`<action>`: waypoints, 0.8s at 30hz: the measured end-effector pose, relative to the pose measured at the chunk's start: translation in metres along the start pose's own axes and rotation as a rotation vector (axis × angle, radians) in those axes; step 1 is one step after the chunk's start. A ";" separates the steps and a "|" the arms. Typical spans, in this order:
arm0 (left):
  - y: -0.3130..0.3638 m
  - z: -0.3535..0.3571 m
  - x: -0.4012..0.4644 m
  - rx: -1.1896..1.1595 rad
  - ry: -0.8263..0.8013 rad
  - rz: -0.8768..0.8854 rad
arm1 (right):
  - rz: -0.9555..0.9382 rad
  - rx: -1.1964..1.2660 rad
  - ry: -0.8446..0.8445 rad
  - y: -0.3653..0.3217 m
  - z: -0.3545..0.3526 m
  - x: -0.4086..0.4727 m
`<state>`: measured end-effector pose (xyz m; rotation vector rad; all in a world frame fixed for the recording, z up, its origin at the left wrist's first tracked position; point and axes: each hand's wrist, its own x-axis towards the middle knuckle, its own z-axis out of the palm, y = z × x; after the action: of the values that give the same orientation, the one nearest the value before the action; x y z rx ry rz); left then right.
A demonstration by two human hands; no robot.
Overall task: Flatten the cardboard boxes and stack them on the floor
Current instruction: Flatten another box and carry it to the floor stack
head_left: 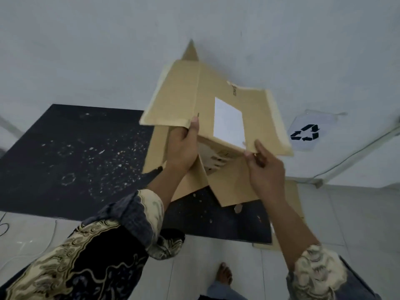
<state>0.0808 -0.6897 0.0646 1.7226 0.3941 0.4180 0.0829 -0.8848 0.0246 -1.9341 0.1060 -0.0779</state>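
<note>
A brown cardboard box (pixel 186 98) with a white label on one panel is held up in the air in front of me, partly opened out, its flaps spread left and right. My left hand (pixel 184 146) grips the box's near edge at the middle, thumb on top. My right hand (pixel 265 167) pinches the near right corner of the labelled panel. Below the hands, more cardboard panels (pixel 233 182) hang or lie over the floor; I cannot tell which.
A black mat (pixel 71 156) speckled with light bits lies on the white tiled floor at the left. A clear sheet with a black recycling symbol (pixel 306 132) lies at the right. Another cardboard piece (pixel 294 200) rests on the floor at the right. My bare foot (pixel 225 274) stands below.
</note>
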 end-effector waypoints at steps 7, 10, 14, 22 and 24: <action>0.020 -0.042 -0.016 -0.291 0.076 -0.201 | -0.205 -0.396 0.044 -0.082 -0.022 -0.025; -0.005 -0.052 -0.003 -0.183 -0.038 -0.349 | -0.153 -0.578 -0.053 -0.072 -0.004 -0.024; -0.050 -0.061 0.000 0.026 -0.210 -0.483 | -0.094 -0.705 -0.190 -0.025 0.022 -0.018; -0.079 -0.041 0.035 1.278 -0.400 -0.245 | -0.209 -0.934 -0.261 0.043 0.063 0.031; -0.078 -0.027 0.043 1.497 -0.354 -0.104 | -0.190 -0.976 -0.275 0.053 0.074 0.050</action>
<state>0.1030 -0.6311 -0.0047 3.1161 0.5826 -0.4289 0.1388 -0.8406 -0.0516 -2.9020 -0.2770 0.1438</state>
